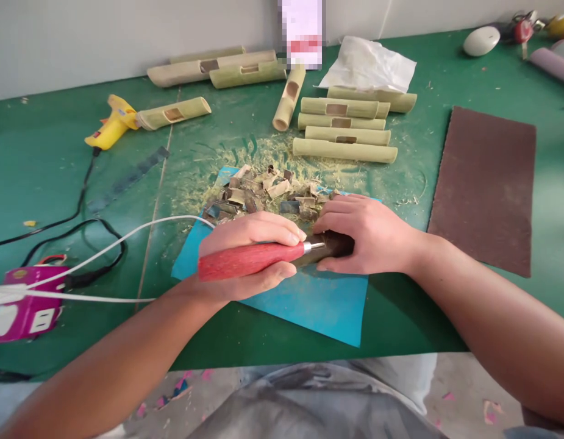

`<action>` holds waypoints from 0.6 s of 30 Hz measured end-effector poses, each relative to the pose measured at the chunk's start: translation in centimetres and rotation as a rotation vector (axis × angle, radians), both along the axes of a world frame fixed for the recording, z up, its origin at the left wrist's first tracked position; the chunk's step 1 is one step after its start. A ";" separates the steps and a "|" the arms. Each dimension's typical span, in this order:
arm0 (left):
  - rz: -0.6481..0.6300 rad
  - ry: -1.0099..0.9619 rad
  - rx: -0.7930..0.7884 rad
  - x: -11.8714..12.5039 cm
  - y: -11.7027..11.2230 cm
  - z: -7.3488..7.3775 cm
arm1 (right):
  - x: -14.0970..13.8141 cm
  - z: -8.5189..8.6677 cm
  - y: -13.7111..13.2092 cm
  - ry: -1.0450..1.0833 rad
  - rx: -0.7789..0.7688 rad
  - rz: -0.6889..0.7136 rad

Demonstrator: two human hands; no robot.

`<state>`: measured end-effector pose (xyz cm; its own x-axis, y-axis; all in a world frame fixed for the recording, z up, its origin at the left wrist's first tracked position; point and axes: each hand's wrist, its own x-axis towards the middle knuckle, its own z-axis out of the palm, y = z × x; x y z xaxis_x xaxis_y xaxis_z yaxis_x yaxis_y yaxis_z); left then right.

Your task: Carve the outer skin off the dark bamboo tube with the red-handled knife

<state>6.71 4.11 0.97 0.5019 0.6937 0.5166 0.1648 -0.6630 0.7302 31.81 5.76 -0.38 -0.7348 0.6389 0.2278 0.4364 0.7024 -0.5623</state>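
My left hand is closed round a carving tool with a thick red wooden handle, a metal collar and a thin metal shaft. The shaft points right, at a dark bamboo tube lying over a blue sheet. My right hand grips that tube from the right, fingers over the far side and thumb on the near side. Much of the tube is hidden under both hands, and I cannot tell how far the tip goes into it. Bamboo chips are heaped just beyond my hands.
Bamboo tubes with cut openings lie in a stack and along the wall. A yellow glue gun touches another tube at left. Cables run from a purple power socket. Brown sandpaper lies right.
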 end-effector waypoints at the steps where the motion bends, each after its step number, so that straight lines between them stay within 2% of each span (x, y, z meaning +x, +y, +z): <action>1: -0.009 -0.005 0.015 0.0 0.1 0.0 | 0.0 0.0 0.0 0.006 -0.008 0.000; 8: -0.029 -0.017 0.057 0.0 0.5 -0.2 | -0.2 0.2 0.1 0.022 -0.049 0.003; 11: -0.044 0.035 0.062 0.2 0.6 0.0 | -0.3 0.1 0.1 0.030 -0.025 -0.001; 14: -0.079 0.088 0.045 0.5 0.5 0.2 | -0.5 0.0 0.0 0.043 0.007 -0.002; 18: -0.045 0.098 -0.008 0.9 0.2 0.3 | -0.6 -0.1 0.0 0.043 0.009 -0.002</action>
<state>7.60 4.35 1.32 0.5801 0.6736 0.4579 0.2059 -0.6652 0.7177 31.22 5.73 -0.44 -0.7233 0.6378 0.2647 0.4130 0.7068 -0.5744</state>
